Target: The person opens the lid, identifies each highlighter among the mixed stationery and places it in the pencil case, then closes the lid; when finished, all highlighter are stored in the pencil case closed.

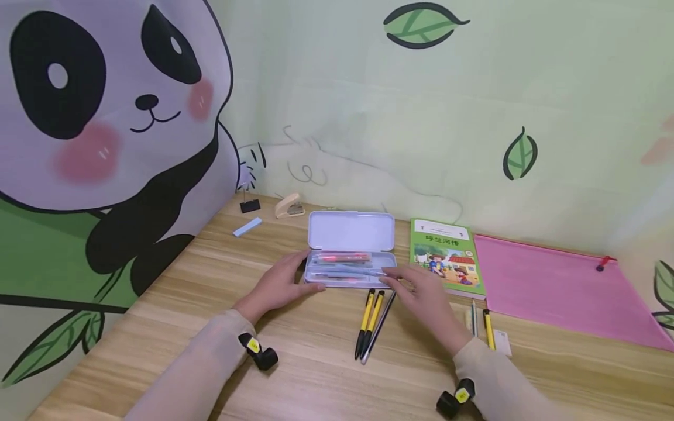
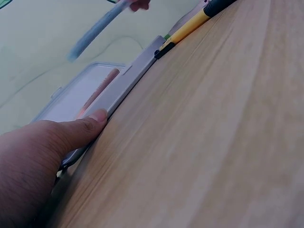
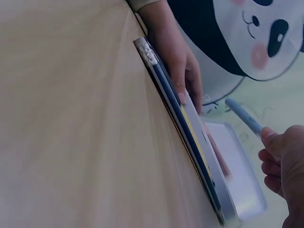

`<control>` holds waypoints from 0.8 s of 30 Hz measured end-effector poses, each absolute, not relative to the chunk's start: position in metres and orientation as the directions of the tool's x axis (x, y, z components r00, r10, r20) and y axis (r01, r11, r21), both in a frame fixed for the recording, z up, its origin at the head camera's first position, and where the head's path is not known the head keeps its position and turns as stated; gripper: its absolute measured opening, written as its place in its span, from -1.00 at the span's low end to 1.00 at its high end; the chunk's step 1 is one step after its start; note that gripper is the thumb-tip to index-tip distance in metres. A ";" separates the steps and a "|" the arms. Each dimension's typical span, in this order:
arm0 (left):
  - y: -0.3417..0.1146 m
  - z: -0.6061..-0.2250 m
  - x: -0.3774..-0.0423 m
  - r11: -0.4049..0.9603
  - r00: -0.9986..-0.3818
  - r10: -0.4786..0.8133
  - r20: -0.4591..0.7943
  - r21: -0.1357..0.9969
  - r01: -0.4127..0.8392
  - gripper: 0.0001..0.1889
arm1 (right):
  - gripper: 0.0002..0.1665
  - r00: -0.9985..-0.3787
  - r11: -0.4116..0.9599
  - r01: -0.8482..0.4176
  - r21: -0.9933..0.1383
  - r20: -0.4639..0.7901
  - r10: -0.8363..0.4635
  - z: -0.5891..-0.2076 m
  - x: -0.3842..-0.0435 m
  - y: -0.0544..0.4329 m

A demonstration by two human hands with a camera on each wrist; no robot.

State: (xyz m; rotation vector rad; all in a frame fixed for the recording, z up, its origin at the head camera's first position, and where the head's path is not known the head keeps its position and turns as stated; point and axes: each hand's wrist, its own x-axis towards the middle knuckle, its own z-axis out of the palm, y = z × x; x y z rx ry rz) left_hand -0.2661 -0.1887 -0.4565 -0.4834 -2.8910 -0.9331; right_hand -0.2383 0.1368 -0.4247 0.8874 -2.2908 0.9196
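A pale lilac pencil case (image 1: 351, 232) stands with its lid up on the table, pens and pencils inside. My left hand (image 1: 278, 285) holds its left end, thumb (image 2: 90, 126) along the front wall and fingers round the side. Over the tray, my right hand (image 1: 421, 292) pinches a light blue pen (image 3: 244, 116) by one end; in both wrist views the pen is raised above the case. A reddish pencil (image 2: 99, 92) sticks up at an angle from the tray. Two yellow-and-black pens (image 1: 371, 324) and a dark pencil (image 1: 380, 327) lie in front of the case.
A green book (image 1: 447, 257) and a pink zip pouch (image 1: 558, 286) lie to the right. Near my right forearm are another yellow pen (image 1: 489, 329), a pencil (image 1: 474, 316) and a white eraser (image 1: 502, 343). Back left: a stapler (image 1: 289, 206), binder clip (image 1: 250, 206) and blue strip (image 1: 247, 227).
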 end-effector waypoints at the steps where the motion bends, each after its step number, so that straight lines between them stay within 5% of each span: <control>1: -0.188 -0.456 -0.266 0.765 -0.947 0.278 0.160 0.560 0.319 0.05 | -0.81 -0.654 0.548 -0.730 -0.409 0.650 -0.386 -0.425 -0.242 0.130; 9: -0.189 -0.456 -0.266 0.763 -0.946 0.277 0.167 0.560 0.322 0.04 | -0.82 -0.710 0.544 -0.694 -0.472 0.570 -0.412 -0.432 -0.264 0.092; 24: -0.189 -0.458 -0.268 0.771 -0.948 0.276 0.158 0.552 0.316 0.03 | -0.70 -0.768 0.585 -0.639 -0.499 0.461 -0.445 -0.445 -0.264 0.091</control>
